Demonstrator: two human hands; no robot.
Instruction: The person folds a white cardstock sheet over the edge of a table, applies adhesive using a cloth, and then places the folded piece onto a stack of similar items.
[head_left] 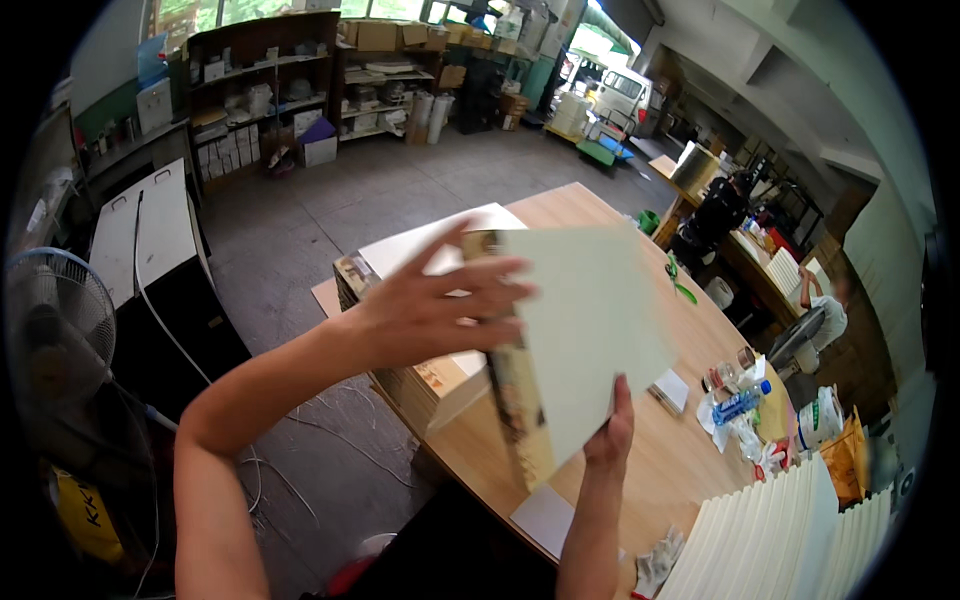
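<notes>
A large pale white board (585,320) with a dark-and-cream patterned strip along its left side is tilted up above the table, blurred by motion. My right hand (612,430) grips its lower right edge, thumb on the front face. My left hand (430,300) is at the patterned strip with fingers spread, also blurred; whether they press on it I cannot tell. Behind my left hand lies a white-topped pile (385,250) with patterned sides. Partly hidden below that hand is another pile (440,385) with cream sides. A white sheet (545,518) lies at the table's near edge.
On the wooden table (575,215) lie green-handled scissors (680,280), a small white pad (670,390) and a blue-capped bottle (738,402). Ribbed white stacks (750,540) and a glove (656,562) sit at lower right. A fan (60,310) stands left. Two people work at right.
</notes>
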